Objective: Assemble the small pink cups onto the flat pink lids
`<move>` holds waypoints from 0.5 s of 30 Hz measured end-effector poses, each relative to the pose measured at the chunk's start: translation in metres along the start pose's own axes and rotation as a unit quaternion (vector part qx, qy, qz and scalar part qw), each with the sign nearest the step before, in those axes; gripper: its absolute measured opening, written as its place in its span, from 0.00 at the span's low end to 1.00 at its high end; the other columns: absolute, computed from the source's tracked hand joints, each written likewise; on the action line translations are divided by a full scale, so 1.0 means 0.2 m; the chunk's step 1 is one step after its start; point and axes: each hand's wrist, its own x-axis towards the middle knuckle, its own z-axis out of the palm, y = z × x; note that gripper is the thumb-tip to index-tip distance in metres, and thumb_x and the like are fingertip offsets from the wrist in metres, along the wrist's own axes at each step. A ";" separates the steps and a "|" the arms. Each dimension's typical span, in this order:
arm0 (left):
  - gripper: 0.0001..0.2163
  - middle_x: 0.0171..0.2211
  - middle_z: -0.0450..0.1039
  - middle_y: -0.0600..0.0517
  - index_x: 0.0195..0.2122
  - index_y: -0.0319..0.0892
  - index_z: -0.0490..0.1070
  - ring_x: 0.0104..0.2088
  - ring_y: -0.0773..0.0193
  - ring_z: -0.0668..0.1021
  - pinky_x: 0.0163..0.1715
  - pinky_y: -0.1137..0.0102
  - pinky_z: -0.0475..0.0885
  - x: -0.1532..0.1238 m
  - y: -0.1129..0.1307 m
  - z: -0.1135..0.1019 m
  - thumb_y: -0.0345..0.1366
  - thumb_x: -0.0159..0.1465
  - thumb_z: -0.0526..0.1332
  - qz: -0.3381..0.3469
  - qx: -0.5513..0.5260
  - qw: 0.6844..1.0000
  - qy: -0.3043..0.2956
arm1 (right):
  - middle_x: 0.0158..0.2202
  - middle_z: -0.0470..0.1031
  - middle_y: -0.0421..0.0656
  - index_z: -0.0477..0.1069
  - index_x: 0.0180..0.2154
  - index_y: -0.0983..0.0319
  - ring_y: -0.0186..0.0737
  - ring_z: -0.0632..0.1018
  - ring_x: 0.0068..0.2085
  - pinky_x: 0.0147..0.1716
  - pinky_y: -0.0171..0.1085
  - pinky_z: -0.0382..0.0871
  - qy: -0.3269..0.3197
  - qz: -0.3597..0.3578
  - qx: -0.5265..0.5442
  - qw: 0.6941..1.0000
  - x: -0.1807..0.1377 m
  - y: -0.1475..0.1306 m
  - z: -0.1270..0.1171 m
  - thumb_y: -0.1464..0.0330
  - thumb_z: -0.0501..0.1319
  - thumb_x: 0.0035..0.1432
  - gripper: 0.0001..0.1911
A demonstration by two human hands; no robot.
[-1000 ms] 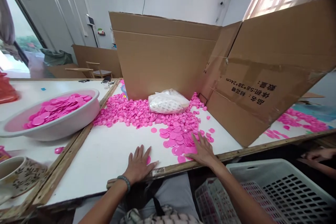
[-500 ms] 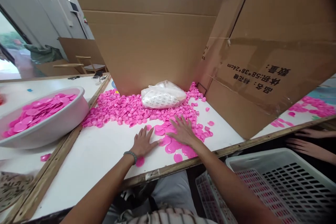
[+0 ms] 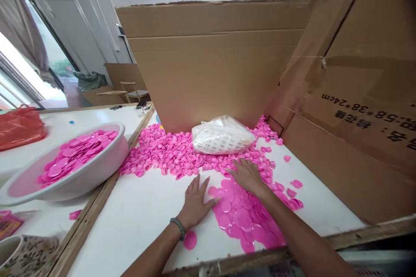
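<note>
My left hand point(image 3: 196, 204) lies with fingers spread on the white tabletop point(image 3: 139, 220), its thumb at the left edge of a spread of flat pink discs point(image 3: 242, 216). A single pink disc point(image 3: 190, 239) lies by my left wrist, which wears a dark beaded bracelet point(image 3: 178, 227). My right hand point(image 3: 248, 176) is open, palm down, at the far side of the discs, where they meet a heap of small pink cups point(image 3: 172, 153). Its forearm covers some of the discs. Behind my right hand, a clear plastic bag of white printed pieces point(image 3: 224, 136) rests on the cups.
A tall cardboard sheet point(image 3: 208, 69) stands behind the heap, with a printed cardboard panel point(image 3: 357, 138) to the right. On the left are a white basin point(image 3: 94, 175) of pink discs, a red plastic bag point(image 3: 22, 127) and a leaf-patterned cup point(image 3: 35, 253). A wooden strip point(image 3: 104, 199) divides the tables.
My view has turned left and closer to the table. The discs now spread over a wider patch near the front edge. My right hand has shifted to their far side, beside the cups.
</note>
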 end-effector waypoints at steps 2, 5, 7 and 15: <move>0.36 0.64 0.36 0.41 0.62 0.45 0.46 0.62 0.46 0.47 0.57 0.53 0.50 0.05 -0.12 -0.02 0.60 0.56 0.46 -0.070 0.011 0.996 0.063 | 0.59 0.54 0.53 0.51 0.60 0.58 0.59 0.57 0.57 0.52 0.56 0.46 -0.009 0.018 -0.017 1.000 0.11 -0.09 0.05 0.45 0.42 0.55 0.37; 0.36 0.64 0.36 0.40 0.61 0.45 0.48 0.61 0.44 0.48 0.55 0.51 0.51 0.09 -0.27 0.00 0.60 0.56 0.48 -0.122 0.020 0.985 0.124 | 0.61 0.48 0.52 0.48 0.61 0.55 0.62 0.49 0.59 0.53 0.60 0.41 -0.020 0.029 -0.023 0.999 0.20 -0.24 0.13 0.43 0.44 0.52 0.40; 0.36 0.64 0.36 0.41 0.61 0.45 0.47 0.62 0.46 0.48 0.55 0.50 0.49 0.10 -0.32 0.03 0.59 0.56 0.49 -0.105 0.026 0.982 0.156 | 0.63 0.42 0.50 0.45 0.61 0.54 0.61 0.44 0.61 0.54 0.59 0.41 -0.049 0.028 0.002 0.998 0.22 -0.34 0.18 0.42 0.43 0.52 0.40; 0.37 0.62 0.40 0.39 0.61 0.40 0.46 0.61 0.47 0.48 0.56 0.52 0.51 0.08 -0.39 0.07 0.53 0.55 0.56 -0.051 -0.032 0.972 0.225 | 0.64 0.40 0.44 0.40 0.62 0.51 0.51 0.45 0.62 0.54 0.55 0.48 -0.099 -0.115 0.109 0.982 0.21 -0.67 0.29 0.47 0.40 0.57 0.34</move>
